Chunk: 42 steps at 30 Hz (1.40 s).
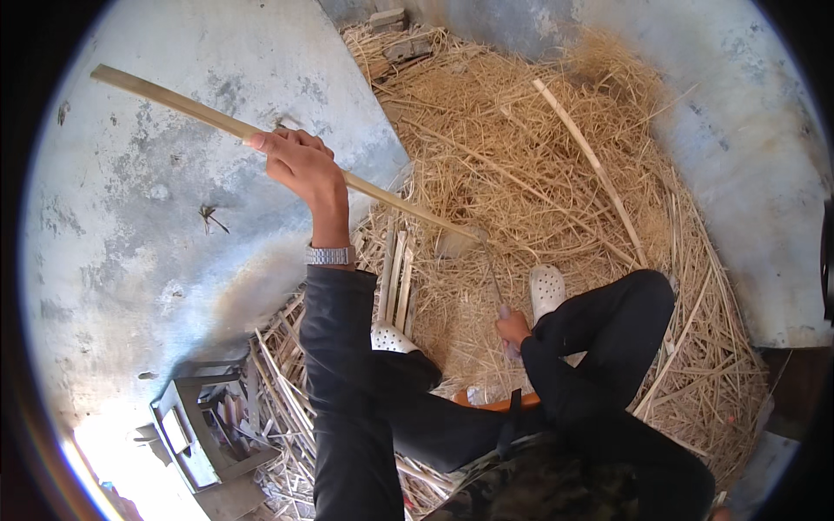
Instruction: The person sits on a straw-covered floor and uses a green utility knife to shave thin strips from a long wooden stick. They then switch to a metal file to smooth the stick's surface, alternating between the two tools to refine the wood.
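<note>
My left hand [304,169], a metal watch at its wrist, is raised at the upper left and closed around a long, flat bamboo strip [395,201]. The strip slants from the upper left down to the middle of the view. Low between my knees, my right hand [514,328] grips the handle of a knife [496,285]. Its thin blade points up and away, and its tip meets or nearly meets the strip's lower end; contact is hard to tell. Part of the handle is hidden by my fingers.
Straw-like shavings [504,165] cover the floor ahead, with a longer pale bamboo piece [591,161] on them. Cut strips [398,278] lie by my left shoe [391,337]. My right shoe [546,291] rests among shavings. Walls stand on both sides; a wooden cabinet [204,434] is at lower left.
</note>
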### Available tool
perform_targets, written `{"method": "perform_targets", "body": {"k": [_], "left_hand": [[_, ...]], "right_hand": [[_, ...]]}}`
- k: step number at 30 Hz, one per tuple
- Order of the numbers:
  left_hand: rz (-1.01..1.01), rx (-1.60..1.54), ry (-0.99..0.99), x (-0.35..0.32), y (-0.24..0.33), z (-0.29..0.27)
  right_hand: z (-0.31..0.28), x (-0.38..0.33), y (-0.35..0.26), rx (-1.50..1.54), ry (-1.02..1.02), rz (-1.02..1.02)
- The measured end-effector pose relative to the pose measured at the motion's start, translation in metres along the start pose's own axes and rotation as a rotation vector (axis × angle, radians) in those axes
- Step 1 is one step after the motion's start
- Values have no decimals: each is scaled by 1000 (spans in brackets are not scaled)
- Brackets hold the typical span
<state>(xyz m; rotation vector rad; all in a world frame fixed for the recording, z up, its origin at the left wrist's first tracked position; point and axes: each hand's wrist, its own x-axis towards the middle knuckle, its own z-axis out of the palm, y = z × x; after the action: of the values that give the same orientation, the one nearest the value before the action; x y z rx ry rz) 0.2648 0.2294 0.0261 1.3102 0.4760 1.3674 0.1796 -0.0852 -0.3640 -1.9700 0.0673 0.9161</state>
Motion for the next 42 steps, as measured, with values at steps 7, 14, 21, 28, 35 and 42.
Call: {"method": "perform_targets", "body": {"k": [7,14,21,28,35,42], "left_hand": [[-95,-128,-126,22,-2,-3],[-185,-161,-108,15,-1,18],[-57,-35,-101,13,-1,15],[-63,-10,-89,-4,-4,46],[-47,-68,-133,5,0,30],[-25,0,-135,-2,-2,53]], "right_hand": [[-10,-27,-91,200,3,-404],[12,-24,-20,322,-146,270],[-3,-42,-84,419,-71,-269],[21,0,15,285,-18,112],[-11,-43,-102,488,-35,-377],[10,-20,-23,389,-87,194]]}}
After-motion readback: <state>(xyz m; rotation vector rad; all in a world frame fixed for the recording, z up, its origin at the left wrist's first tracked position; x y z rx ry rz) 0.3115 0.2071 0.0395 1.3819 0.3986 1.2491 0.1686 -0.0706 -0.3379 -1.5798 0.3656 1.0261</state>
